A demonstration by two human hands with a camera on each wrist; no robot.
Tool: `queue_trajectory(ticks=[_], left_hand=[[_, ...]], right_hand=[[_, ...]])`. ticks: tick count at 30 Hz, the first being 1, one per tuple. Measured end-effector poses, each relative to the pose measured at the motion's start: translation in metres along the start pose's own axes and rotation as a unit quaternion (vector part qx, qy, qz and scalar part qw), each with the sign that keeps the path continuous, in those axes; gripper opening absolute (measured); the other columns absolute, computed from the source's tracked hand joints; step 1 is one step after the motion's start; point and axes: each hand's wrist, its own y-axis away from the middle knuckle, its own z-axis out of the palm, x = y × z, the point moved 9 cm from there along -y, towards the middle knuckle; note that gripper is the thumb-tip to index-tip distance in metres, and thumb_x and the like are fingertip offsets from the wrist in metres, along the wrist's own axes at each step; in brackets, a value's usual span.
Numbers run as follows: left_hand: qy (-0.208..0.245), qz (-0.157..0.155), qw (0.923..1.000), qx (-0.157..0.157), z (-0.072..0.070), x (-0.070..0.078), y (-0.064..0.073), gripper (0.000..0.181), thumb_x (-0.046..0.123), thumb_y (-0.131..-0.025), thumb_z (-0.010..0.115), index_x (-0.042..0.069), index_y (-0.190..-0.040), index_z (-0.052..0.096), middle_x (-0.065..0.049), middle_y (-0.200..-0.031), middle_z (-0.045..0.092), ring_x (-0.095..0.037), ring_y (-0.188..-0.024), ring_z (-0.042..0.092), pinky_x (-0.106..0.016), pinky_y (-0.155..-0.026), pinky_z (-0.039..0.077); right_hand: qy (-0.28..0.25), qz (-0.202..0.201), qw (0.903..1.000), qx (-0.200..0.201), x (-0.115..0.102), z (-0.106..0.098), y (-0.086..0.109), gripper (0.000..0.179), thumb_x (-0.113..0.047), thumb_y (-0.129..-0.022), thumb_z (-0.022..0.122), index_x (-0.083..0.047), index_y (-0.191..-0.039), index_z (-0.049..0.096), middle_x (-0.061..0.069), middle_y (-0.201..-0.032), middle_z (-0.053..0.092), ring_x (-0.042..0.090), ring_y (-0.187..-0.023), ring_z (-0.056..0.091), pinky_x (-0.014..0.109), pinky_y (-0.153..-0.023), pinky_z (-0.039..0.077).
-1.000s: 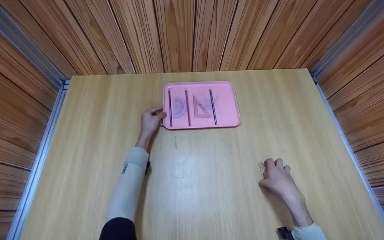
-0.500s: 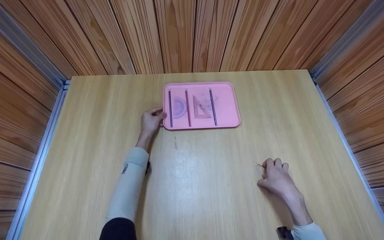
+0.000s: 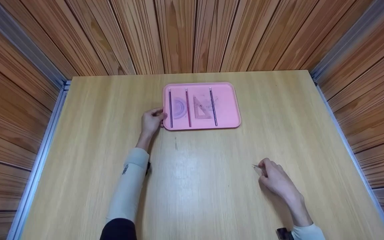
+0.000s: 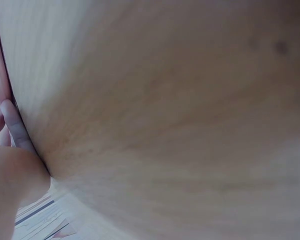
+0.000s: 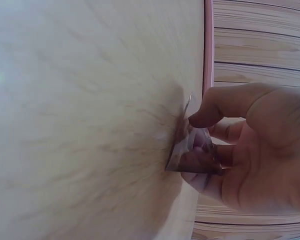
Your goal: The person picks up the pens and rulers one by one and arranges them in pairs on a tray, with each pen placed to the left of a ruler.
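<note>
In the head view, my left hand point(image 3: 151, 122) holds the left rim of a pink tray point(image 3: 229, 113), thumb on top. The left wrist view shows the fingers against the tray's edge. On the tray lie a dark pencil point(image 3: 170, 108), a clear protractor point(image 3: 179, 108), a red pencil point(image 3: 188, 107), a clear set square point(image 3: 201, 110) and another dark pencil point(image 3: 213, 106). My right hand point(image 3: 279, 180) pinches a small clear set square point(image 5: 189, 150) between thumb and fingers, tilted up close to the tabletop. Its far part is hidden behind the fingers in the head view.
The wooden table point(image 3: 205, 180) stretches around the tray and both hands. Wood-plank walls point(image 3: 178, 36) stand behind and at both sides, with grey metal rails point(image 3: 38, 160) along the table's side edges. Faint markings show under the right pencil.
My right hand has drawn slightly left with the small set square, and its fingers have gathered closer together. My left hand and the tray stay in place.
</note>
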Motion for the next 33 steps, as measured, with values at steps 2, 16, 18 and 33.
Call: queue_trajectory(ticks=[2, 16, 18, 33], left_hand=[[0.002, 0.01, 0.9999, 0.001, 0.0, 0.001, 0.0, 0.032, 0.009, -0.092, 0.069, 0.005, -0.124, 0.069, -0.013, -0.097, 0.069, -0.014, -0.069, 0.065, -0.022, -0.057, 0.057], [-0.004, 0.01, 0.9999, 0.001, 0.0, 0.0, 0.001, 0.031, 0.012, -0.093, 0.068, 0.009, -0.124, 0.069, -0.012, -0.097, 0.069, -0.016, -0.074, 0.065, -0.023, -0.06, 0.058], [-0.005, 0.007, 1.0, 0.002, 0.0, -0.001, 0.0, 0.031, 0.013, -0.093, 0.068, 0.009, -0.124, 0.069, -0.011, -0.096, 0.068, -0.016, -0.074, 0.065, -0.023, -0.061, 0.057], [-0.009, 0.016, 0.9998, 0.004, -0.001, 0.002, 0.001, 0.031, 0.011, -0.093, 0.069, 0.008, -0.123, 0.07, -0.012, -0.098, 0.068, -0.015, -0.072, 0.064, -0.021, -0.058, 0.056]], right_hand=[[0.0, -0.008, 0.9999, 0.007, -0.001, -0.001, 0.0, 0.03, 0.004, -0.085, 0.059, 0.005, -0.115, 0.056, 0.006, -0.087, 0.053, 0.019, -0.077, 0.048, 0.025, -0.061, 0.036], [-0.053, 0.005, 0.9979, 0.036, 0.002, -0.006, -0.007, 0.017, -0.001, -0.091, 0.059, 0.002, -0.107, 0.064, 0.013, -0.1, 0.069, 0.019, -0.082, 0.058, 0.026, -0.067, 0.049], [-0.062, 0.004, 0.9971, 0.043, 0.001, -0.008, -0.008, 0.018, 0.0, -0.091, 0.06, 0.002, -0.108, 0.064, 0.012, -0.099, 0.068, 0.02, -0.083, 0.059, 0.027, -0.07, 0.05], [-0.06, -0.049, 0.9932, 0.086, -0.021, -0.04, -0.036, 0.024, 0.001, -0.093, 0.062, 0.0, -0.117, 0.062, 0.014, -0.098, 0.063, 0.021, -0.079, 0.061, 0.021, -0.062, 0.048]])
